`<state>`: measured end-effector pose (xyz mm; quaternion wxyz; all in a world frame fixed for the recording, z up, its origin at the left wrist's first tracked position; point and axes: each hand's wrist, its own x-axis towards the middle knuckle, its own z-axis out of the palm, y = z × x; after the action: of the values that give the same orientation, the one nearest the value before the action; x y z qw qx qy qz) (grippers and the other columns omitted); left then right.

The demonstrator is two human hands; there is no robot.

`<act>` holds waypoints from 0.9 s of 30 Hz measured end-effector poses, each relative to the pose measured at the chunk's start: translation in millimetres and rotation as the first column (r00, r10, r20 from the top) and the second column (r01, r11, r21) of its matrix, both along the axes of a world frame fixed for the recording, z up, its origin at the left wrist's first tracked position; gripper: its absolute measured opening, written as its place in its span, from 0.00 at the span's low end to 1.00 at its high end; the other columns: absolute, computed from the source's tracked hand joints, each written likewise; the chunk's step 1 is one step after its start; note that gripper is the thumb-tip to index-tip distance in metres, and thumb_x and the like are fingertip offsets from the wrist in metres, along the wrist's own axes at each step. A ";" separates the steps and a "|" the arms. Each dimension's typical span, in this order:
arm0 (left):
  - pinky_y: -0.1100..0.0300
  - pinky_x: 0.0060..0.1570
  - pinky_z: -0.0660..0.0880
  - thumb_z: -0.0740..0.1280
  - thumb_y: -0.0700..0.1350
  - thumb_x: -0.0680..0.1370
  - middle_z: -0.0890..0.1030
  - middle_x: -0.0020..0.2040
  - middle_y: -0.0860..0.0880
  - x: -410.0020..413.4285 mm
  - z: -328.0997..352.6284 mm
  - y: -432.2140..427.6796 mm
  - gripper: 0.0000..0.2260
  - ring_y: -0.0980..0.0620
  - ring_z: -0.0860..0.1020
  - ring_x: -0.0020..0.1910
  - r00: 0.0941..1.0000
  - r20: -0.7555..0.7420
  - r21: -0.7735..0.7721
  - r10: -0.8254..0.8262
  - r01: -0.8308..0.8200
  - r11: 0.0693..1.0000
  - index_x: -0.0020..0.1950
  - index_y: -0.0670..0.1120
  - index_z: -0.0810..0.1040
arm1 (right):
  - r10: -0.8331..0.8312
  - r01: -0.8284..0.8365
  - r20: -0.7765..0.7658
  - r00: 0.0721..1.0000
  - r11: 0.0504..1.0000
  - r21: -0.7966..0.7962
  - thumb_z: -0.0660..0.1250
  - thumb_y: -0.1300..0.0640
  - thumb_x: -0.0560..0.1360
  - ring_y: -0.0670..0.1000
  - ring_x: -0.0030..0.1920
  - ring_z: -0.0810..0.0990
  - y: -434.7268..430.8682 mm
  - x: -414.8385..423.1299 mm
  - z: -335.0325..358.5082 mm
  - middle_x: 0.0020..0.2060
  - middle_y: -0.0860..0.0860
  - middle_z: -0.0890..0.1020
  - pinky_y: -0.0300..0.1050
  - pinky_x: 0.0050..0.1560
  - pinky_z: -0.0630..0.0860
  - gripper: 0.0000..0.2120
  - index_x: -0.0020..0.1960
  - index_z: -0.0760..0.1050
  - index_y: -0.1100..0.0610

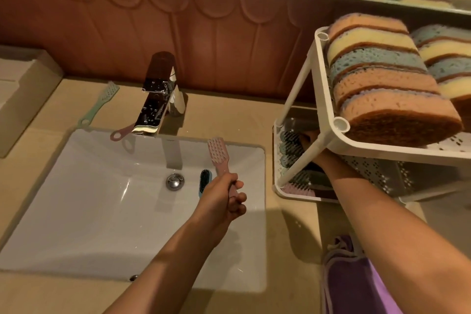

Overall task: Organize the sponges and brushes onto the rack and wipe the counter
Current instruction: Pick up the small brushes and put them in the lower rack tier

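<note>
Left grip (226,196) closed round pink brush (218,151) handle, bristle head sticking out far side, over the sink (102,199). Right grip (309,135) inside rack (341,124) lower tier among brushes (290,145), fingers hidden by a post (state: cannot tell). Sponges (377,79) stacked top tier.

Both our arms reach out, one hand gripping and the other half hidden.
Our left forearm rises from 6 o'clock toward 1 o'clock, and our left hand (224,196) curls its thumb and fingers round the handle of a pink brush (218,153) that points to 12 o'clock. Our right arm comes in from 4 o'clock toward 10 o'clock. Our right hand (309,137) sits partly behind a rack post (300,162), so we cannot read its fingers.
</note>
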<state>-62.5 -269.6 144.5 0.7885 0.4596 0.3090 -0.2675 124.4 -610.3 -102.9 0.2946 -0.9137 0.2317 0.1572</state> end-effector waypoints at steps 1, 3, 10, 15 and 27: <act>0.66 0.21 0.61 0.57 0.42 0.80 0.64 0.32 0.47 -1.2 1.4 -0.2 0.07 0.57 0.65 0.19 1.000 0.001 -0.002 -0.006 0.006 1.000 0.42 0.44 0.67 | 0.011 -0.010 -0.026 1.000 0.999 0.033 0.54 0.22 0.59 0.57 0.66 0.69 1.7 -7.9 8.7 0.68 0.54 0.69 0.51 0.68 0.66 0.46 0.69 0.64 0.48; 0.66 0.21 0.61 0.57 0.41 0.80 0.64 0.32 0.47 -4.0 4.0 -0.2 0.08 0.57 0.64 0.19 1.000 0.007 -0.009 -0.017 0.017 1.000 0.41 0.44 0.67 | -0.007 0.005 0.019 1.000 0.989 0.146 0.56 0.27 0.64 0.50 0.60 0.74 35.1 -39.9 76.7 0.62 0.49 0.74 0.38 0.59 0.71 0.40 0.69 0.66 0.49; 0.68 0.20 0.58 0.58 0.41 0.80 0.69 0.37 0.47 -12.8 5.6 3.9 0.03 0.55 0.66 0.25 1.000 0.024 -0.038 0.003 -0.003 0.999 0.47 0.43 0.67 | 0.020 -0.037 0.163 0.986 0.994 0.102 0.57 0.55 0.80 0.63 0.66 0.70 114.8 -100.2 192.0 0.65 0.63 0.72 0.56 0.68 0.66 0.06 0.48 0.71 0.46; 0.67 0.22 0.59 0.56 0.44 0.81 0.72 0.38 0.47 -22.8 4.8 7.0 0.08 0.55 0.67 0.25 0.990 0.041 -0.024 -0.135 0.136 0.990 0.46 0.42 0.70 | -0.238 0.125 0.402 0.884 0.950 0.286 0.62 0.63 0.77 0.60 0.58 0.75 132.9 -147.9 207.0 0.55 0.61 0.79 0.43 0.56 0.67 0.09 0.55 0.77 0.64; 0.63 0.43 0.75 0.56 0.51 0.81 0.77 0.42 0.50 -53.7 -10.9 -11.1 0.13 0.53 0.75 0.42 0.756 0.177 0.386 -0.630 0.536 0.751 0.49 0.47 0.78 | -0.419 0.132 0.294 0.859 0.736 0.664 0.65 0.60 0.76 0.42 0.44 0.80 202.7 -268.7 238.9 0.46 0.48 0.80 0.32 0.42 0.78 0.11 0.58 0.74 0.56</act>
<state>-116.3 -280.7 133.6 0.6176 0.6864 0.0645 -0.3785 -144.3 -407.6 136.0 0.6425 -0.7296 0.2328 -0.0246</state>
